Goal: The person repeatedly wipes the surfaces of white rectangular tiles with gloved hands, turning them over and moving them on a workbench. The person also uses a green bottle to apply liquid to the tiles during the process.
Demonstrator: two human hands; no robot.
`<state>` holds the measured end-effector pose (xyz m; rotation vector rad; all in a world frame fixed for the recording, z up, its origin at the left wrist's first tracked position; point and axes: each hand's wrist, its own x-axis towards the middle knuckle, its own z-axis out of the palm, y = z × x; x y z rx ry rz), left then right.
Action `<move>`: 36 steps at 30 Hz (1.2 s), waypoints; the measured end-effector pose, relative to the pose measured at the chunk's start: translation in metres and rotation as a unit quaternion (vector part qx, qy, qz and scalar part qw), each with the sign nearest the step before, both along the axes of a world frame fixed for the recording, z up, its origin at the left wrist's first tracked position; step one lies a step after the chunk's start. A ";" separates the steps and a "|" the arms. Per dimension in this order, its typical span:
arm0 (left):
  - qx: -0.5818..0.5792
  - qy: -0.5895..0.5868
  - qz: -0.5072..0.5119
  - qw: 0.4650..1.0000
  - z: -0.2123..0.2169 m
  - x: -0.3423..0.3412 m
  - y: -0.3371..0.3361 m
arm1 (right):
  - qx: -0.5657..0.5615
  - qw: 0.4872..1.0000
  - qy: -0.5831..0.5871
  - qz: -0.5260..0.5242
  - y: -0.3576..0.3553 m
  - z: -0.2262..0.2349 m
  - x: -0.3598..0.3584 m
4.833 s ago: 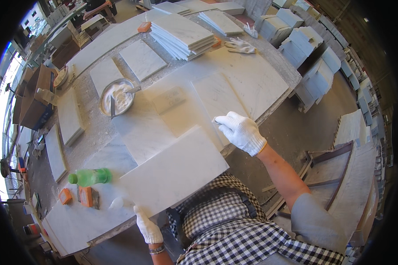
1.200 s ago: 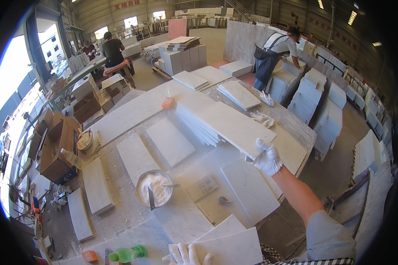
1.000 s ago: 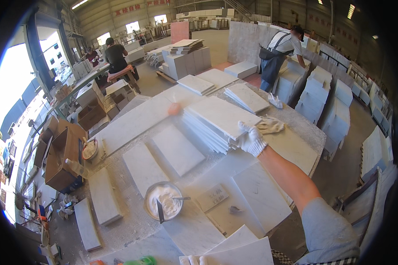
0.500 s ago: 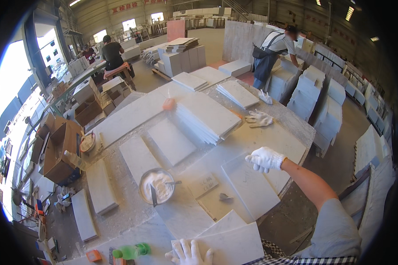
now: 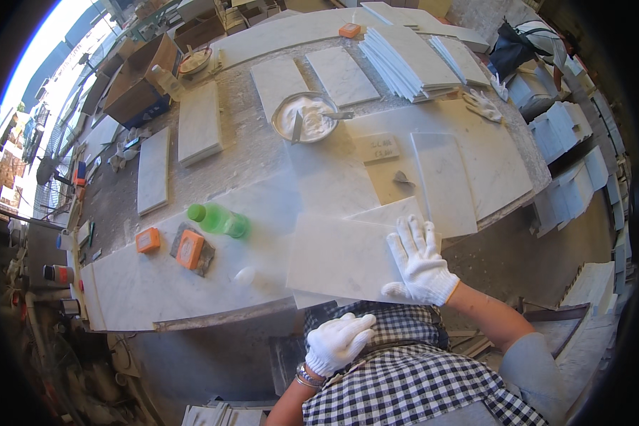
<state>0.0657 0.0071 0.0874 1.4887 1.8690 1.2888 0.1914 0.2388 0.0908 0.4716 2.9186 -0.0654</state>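
My right hand [image 5: 422, 263], in a white knit glove, lies flat with spread fingers on the right end of a white marble tile [image 5: 341, 255]. Beneath that tile, other white slabs poke out along its far and near edges at the table's front. My left hand [image 5: 339, 343], also gloved, is off the table, in front of my checkered apron [image 5: 405, 383]. Its fingers are curled together, and nothing shows in them. Left of the tile are a green bottle [image 5: 220, 220] on its side and an orange block [image 5: 189, 248] on a dark pad.
A bowl of white paste [image 5: 305, 117] with two scrapers stands mid-table. Several tile stacks [image 5: 405, 64] lie at the back, with a loose glove [image 5: 483, 106] beside them. Another orange block [image 5: 148, 240] sits front left. A cardboard box [image 5: 142, 82] stands far left; a person [image 5: 539, 42] is back right.
My view has tipped down toward the table's front. My right hand has come down from the air onto the tile. My left hand has left the tile and closed before my apron.
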 end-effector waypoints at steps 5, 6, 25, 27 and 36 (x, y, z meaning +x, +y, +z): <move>-0.120 -0.002 0.133 0.984 -0.022 0.008 -0.048 | -0.058 0.997 0.038 -0.024 -0.014 -0.004 -0.116; -0.112 0.009 0.143 0.983 -0.028 0.009 -0.050 | -0.090 0.995 0.051 0.013 -0.029 -0.006 -0.135; -0.168 -0.114 0.057 0.977 -0.038 0.013 -0.005 | -0.017 0.895 0.105 -0.433 0.014 -0.034 0.150; -0.198 -0.145 0.041 0.969 -0.033 0.011 0.002 | -0.180 0.833 0.236 -0.466 0.002 -0.033 0.152; -0.254 -0.349 0.089 0.898 -0.024 0.012 0.011 | -0.439 0.731 0.340 -0.397 -0.038 -0.010 0.079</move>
